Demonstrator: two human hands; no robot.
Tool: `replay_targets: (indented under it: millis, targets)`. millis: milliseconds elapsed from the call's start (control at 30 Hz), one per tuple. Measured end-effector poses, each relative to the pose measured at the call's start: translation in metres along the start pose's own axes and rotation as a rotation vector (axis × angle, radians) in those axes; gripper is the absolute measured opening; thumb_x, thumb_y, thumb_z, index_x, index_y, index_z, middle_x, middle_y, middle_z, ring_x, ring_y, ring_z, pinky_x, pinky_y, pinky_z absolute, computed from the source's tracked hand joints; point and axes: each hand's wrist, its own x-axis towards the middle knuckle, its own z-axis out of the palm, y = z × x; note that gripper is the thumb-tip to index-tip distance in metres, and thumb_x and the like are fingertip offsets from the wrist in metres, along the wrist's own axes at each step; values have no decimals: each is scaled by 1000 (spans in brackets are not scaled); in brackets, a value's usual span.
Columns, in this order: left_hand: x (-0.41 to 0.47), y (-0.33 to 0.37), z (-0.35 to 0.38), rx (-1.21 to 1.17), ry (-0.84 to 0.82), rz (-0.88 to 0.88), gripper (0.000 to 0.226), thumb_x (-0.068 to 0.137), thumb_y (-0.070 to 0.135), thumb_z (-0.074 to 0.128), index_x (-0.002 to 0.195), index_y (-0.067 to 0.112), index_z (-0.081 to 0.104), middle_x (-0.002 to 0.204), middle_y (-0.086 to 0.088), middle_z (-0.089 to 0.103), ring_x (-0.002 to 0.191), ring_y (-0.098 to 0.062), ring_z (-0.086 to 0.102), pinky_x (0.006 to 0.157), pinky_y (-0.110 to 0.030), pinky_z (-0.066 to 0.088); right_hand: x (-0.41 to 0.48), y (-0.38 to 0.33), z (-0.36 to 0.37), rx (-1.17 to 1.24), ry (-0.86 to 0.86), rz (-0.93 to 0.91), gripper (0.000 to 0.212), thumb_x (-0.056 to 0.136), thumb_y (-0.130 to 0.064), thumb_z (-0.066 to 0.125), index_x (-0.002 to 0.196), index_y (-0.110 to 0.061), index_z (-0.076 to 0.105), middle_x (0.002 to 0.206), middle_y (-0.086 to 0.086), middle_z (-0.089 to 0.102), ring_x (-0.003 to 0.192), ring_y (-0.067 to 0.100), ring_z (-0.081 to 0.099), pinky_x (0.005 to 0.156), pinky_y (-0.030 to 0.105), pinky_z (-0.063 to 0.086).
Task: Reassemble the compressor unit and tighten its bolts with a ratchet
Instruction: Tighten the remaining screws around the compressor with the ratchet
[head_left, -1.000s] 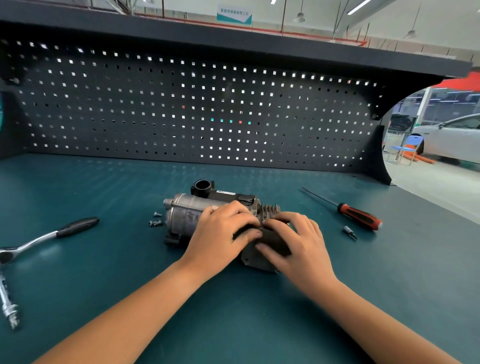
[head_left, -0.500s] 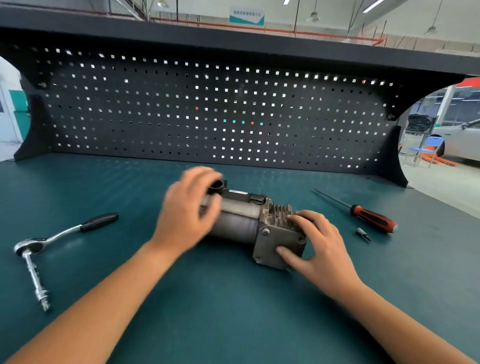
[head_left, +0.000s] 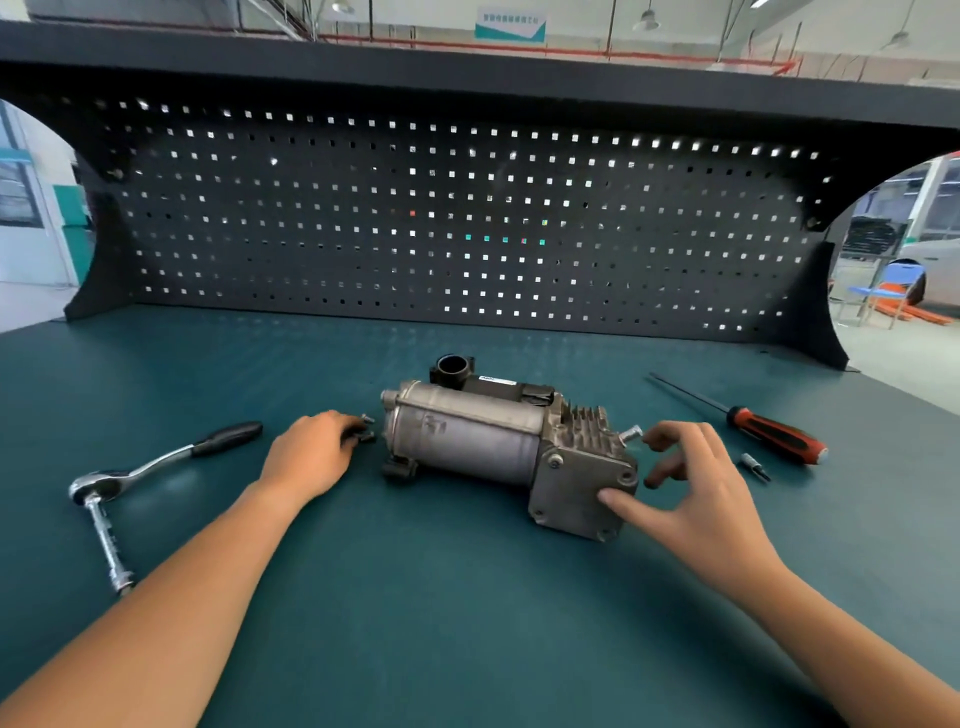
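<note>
Left hand (head_left: 311, 453) on small steel bolts (head_left: 367, 429), hold unclear; right hand (head_left: 693, 480) splayed on grey cylindrical compressor (head_left: 475, 436). Protruding silver bolt (head_left: 631, 432) may cross-thread.

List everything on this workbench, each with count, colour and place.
compressor unit: one, grey metal, lying at centre
loose bolts: at least two, silver and dark, left of the compressor unit
bolt: one, silver, sticking out of the finned end
ratchet: one, chrome with black grip, far left, extension bar attached
screwdriver: one, red and black handle, right side
bit: one, dark, beside the screwdriver
pegboard: one, black, at back
bench top: one, teal, under everything
left hand: one, at the loose bolts
right hand: one, thumb on the compressor unit
</note>
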Motion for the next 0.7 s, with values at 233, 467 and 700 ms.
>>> replay_targets:
  millis: [233, 467, 700]
  targets:
    - [-12, 3, -23, -241, 296, -43, 8, 82, 9, 67, 89, 7, 70, 92, -11, 71, 88, -27, 65, 78, -31, 44, 0, 1, -7, 31, -90, -55, 50, 68, -9, 79, 84, -40, 43, 87, -12, 49, 74, 6, 55, 69, 8, 39]
    - [-67, 113, -58, -584, 474, 594, 5, 78, 14, 69, 78, 10, 66, 83, 11, 58, 80, 4, 54, 79, -10, 40, 4, 3, -13, 24, -129, -76, 26, 69, -10, 79, 87, -17, 62, 91, -5, 52, 74, 10, 56, 68, 16, 43]
    - [-91, 182, -14, -344, 167, 741, 9, 69, 22, 76, 72, 16, 71, 116, -1, 61, 118, -13, 42, 95, -67, 29, 6, 6, -14, 46, -195, -32, 35, 69, -10, 77, 100, -12, 60, 91, -9, 51, 63, 5, 54, 69, 6, 38]
